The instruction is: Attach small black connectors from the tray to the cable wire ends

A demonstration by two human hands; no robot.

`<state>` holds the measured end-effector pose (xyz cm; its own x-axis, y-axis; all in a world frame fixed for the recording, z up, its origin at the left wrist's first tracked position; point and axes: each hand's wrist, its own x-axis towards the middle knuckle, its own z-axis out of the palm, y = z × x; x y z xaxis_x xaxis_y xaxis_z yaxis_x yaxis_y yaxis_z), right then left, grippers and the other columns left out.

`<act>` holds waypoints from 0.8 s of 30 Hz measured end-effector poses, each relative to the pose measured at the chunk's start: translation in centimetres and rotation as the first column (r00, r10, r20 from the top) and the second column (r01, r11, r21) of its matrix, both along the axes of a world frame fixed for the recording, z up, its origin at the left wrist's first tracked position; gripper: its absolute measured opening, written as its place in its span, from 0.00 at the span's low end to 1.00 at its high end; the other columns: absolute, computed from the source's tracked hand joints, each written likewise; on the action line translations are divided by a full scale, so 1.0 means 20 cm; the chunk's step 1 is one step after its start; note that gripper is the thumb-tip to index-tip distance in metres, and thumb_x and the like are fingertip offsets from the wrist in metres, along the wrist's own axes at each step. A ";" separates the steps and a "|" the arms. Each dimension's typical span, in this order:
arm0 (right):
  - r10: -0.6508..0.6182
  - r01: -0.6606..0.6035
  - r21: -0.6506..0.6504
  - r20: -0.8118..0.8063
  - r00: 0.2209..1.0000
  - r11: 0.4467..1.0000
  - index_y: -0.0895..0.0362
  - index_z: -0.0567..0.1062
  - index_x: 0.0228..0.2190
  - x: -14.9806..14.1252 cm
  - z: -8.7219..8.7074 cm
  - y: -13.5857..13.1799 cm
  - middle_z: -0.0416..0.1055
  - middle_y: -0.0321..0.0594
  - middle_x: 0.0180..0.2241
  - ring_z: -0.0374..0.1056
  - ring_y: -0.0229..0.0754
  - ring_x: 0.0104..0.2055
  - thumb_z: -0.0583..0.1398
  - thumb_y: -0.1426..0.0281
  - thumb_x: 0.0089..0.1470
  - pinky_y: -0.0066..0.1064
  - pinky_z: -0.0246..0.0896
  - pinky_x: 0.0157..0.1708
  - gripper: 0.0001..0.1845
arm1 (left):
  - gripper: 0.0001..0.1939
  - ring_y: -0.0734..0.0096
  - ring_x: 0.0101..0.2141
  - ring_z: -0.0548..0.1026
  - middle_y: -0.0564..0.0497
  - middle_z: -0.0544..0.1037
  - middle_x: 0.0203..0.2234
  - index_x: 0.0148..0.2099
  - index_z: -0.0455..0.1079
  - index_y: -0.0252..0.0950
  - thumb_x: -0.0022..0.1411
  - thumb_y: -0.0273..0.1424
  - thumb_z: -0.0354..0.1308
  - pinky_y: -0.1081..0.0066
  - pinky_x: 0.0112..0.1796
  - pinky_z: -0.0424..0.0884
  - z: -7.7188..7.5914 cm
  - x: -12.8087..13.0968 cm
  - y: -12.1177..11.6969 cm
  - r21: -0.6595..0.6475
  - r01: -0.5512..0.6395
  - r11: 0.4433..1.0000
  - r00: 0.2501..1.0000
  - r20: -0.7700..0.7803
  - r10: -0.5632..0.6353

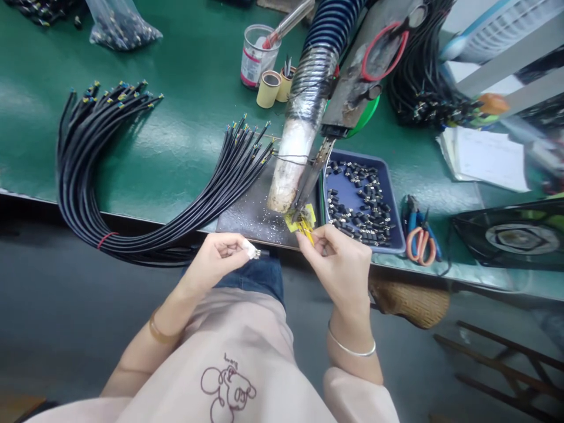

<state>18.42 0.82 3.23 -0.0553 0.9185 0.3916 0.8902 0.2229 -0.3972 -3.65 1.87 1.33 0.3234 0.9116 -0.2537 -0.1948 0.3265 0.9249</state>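
My left hand is closed in a pinch on a small white piece with metal pins, just in front of the bench edge. My right hand pinches yellow tweezers, whose tips reach toward a yellow pad under a metal bracket. What lies between the tips is too small to make out. Left of the pad is a dark work plate sprinkled with tiny bright bits. A bundle of black cables curves along the bench, its stripped coloured wire ends resting by the plate.
Above the plate hangs a fume hose. To the right sit a blue tray of small black connectors, orange-handled pliers, papers and a black fan. A plastic cup and a bag of parts stand farther back.
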 end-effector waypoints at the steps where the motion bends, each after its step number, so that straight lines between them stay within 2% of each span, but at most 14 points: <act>1: 0.023 -0.023 0.009 -0.035 0.999 1.000 0.54 0.65 0.21 -0.01 0.01 -0.01 0.61 0.26 0.16 0.53 0.30 0.16 0.61 0.64 0.60 0.24 0.48 0.21 0.18 | 0.07 0.82 0.19 0.61 0.55 0.70 0.17 0.24 0.73 0.32 0.49 0.29 0.66 0.79 0.23 0.61 0.00 -0.01 0.00 -0.009 -0.035 0.999 0.999 0.022 0.036; 5: 0.105 -0.106 0.001 -0.075 0.992 0.994 0.54 0.64 0.22 -0.02 0.03 -0.05 0.58 0.24 0.16 0.51 0.28 0.16 0.63 0.68 0.59 0.22 0.47 0.20 0.18 | 0.08 0.84 0.17 0.54 0.59 0.64 0.14 0.24 0.72 0.33 0.48 0.29 0.68 0.79 0.19 0.53 0.03 -0.04 0.01 -0.031 -0.080 0.996 0.993 0.085 0.082; 9: 0.010 0.004 0.179 -0.075 0.997 0.984 0.54 0.64 0.23 -0.01 0.03 -0.06 0.58 0.23 0.17 0.51 0.27 0.16 0.64 0.71 0.58 0.22 0.47 0.19 0.16 | 0.07 0.85 0.17 0.51 0.59 0.63 0.15 0.25 0.73 0.33 0.50 0.28 0.68 0.78 0.19 0.53 0.05 -0.04 0.00 -0.002 -0.060 0.998 0.989 0.134 0.060; 11: 0.039 -0.024 0.226 -0.061 0.997 0.974 0.54 0.64 0.24 0.00 0.03 -0.06 0.59 0.23 0.17 0.51 0.27 0.15 0.64 0.70 0.58 0.22 0.47 0.18 0.16 | 0.07 0.85 0.17 0.51 0.60 0.63 0.15 0.25 0.73 0.33 0.51 0.27 0.67 0.78 0.20 0.55 0.06 -0.03 0.01 0.021 -0.041 0.999 0.989 0.141 0.037; 15: 0.178 -0.191 0.084 0.139 0.974 0.978 0.54 0.61 0.21 0.02 -0.01 -0.03 0.58 0.25 0.15 0.54 0.28 0.15 0.61 0.68 0.62 0.23 0.48 0.20 0.20 | 0.08 0.83 0.18 0.56 0.58 0.66 0.17 0.25 0.71 0.33 0.52 0.27 0.65 0.78 0.22 0.59 0.09 0.01 0.03 0.051 0.011 0.999 0.994 0.104 -0.016; 18: 0.110 -0.123 0.050 0.210 0.972 0.991 0.54 0.63 0.21 0.05 -0.04 -0.01 0.58 0.26 0.15 0.55 0.29 0.15 0.59 0.65 0.64 0.25 0.46 0.20 0.20 | 0.08 0.81 0.21 0.62 0.56 0.70 0.19 0.25 0.69 0.33 0.53 0.27 0.64 0.78 0.25 0.63 0.10 0.08 0.05 0.078 0.010 0.997 0.998 0.067 -0.015; 20: 0.002 -0.018 0.105 0.153 0.988 0.994 0.54 0.67 0.24 0.07 -0.05 0.00 0.59 0.26 0.15 0.57 0.30 0.16 0.61 0.62 0.63 0.25 0.48 0.20 0.17 | 0.08 0.79 0.22 0.65 0.56 0.71 0.20 0.25 0.69 0.34 0.54 0.28 0.63 0.77 0.28 0.66 0.07 0.13 0.06 0.098 0.001 0.995 0.999 0.049 -0.006; 21: -0.051 0.039 0.155 0.075 0.996 0.987 0.55 0.70 0.27 0.07 -0.06 0.00 0.61 0.26 0.16 0.58 0.30 0.16 0.61 0.62 0.63 0.24 0.49 0.19 0.14 | 0.08 0.78 0.23 0.66 0.55 0.71 0.20 0.25 0.69 0.34 0.54 0.28 0.63 0.76 0.29 0.67 0.06 0.16 0.07 0.111 -0.011 0.994 0.999 0.042 0.007; 22: -0.083 0.089 0.212 -0.037 0.996 0.973 0.55 0.72 0.31 0.07 -0.06 -0.01 0.63 0.26 0.17 0.59 0.31 0.16 0.61 0.62 0.63 0.24 0.51 0.19 0.11 | 0.07 0.78 0.23 0.67 0.55 0.71 0.20 0.25 0.69 0.34 0.54 0.28 0.62 0.76 0.30 0.68 0.04 0.18 0.08 0.127 -0.027 0.992 0.999 0.037 0.023; 24: -0.071 0.165 0.300 -0.301 0.951 0.939 0.55 0.72 0.40 0.05 -0.07 -0.04 0.69 0.27 0.21 0.61 0.31 0.15 0.59 0.65 0.65 0.23 0.53 0.17 0.06 | 0.07 0.77 0.24 0.69 0.55 0.73 0.20 0.26 0.70 0.34 0.54 0.29 0.61 0.75 0.31 0.69 0.01 0.23 0.09 0.155 -0.058 0.986 0.998 0.025 0.054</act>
<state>19.42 0.04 1.81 0.2013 0.7355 0.6469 0.7799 0.2793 -0.5602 0.88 3.57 1.49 0.2745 0.9563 -0.1011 -0.2285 0.1670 0.9591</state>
